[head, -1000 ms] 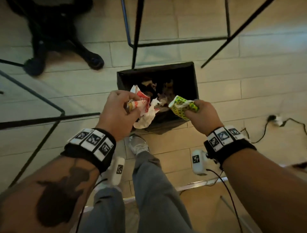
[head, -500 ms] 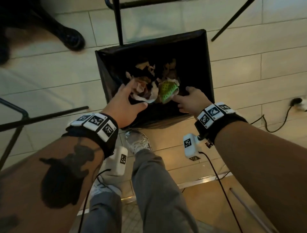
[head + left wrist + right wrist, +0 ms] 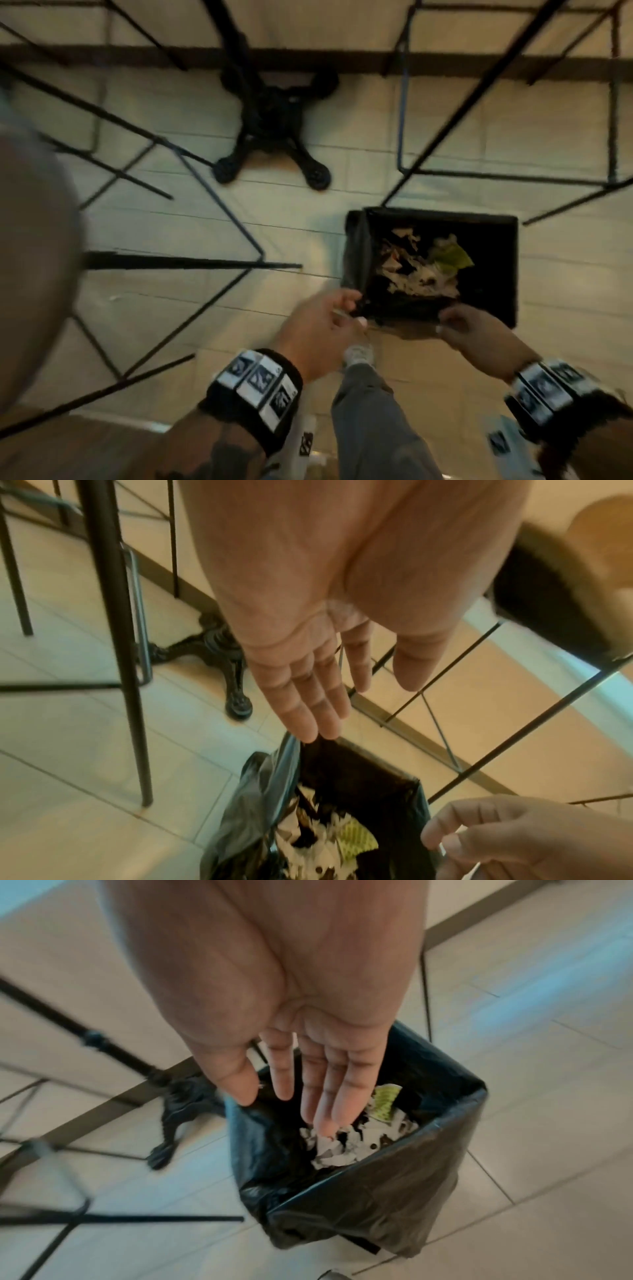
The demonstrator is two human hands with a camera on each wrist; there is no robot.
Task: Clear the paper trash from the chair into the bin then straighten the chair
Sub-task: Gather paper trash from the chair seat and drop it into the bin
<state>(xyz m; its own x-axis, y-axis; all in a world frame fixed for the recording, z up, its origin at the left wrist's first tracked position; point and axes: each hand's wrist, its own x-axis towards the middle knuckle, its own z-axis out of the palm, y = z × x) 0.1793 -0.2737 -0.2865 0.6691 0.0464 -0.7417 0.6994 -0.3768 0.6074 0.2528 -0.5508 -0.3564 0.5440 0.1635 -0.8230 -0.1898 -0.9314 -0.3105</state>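
Both hands are held empty above the near edge of the bin (image 3: 356, 246). The left hand (image 3: 320, 329) is seen from its wrist view with fingers (image 3: 308, 696) straight and relaxed, nothing pinched or touched. The right hand (image 3: 479, 332) is likewise spread, its fingers (image 3: 329, 1091) hanging straight over the bin's mouth (no contact with the liner can be made out).

Half a second ago both hands were reached down into the bin, at the paper; a second ago a red-and-white wad was gripped in the left and a green wrapper in the right. Now both have been drawn back toward the body.

The paper (image 3: 416, 274) is left inside the bin, the green wrapper (image 3: 452, 257) on top at its far right, below and beyond the fingertips.
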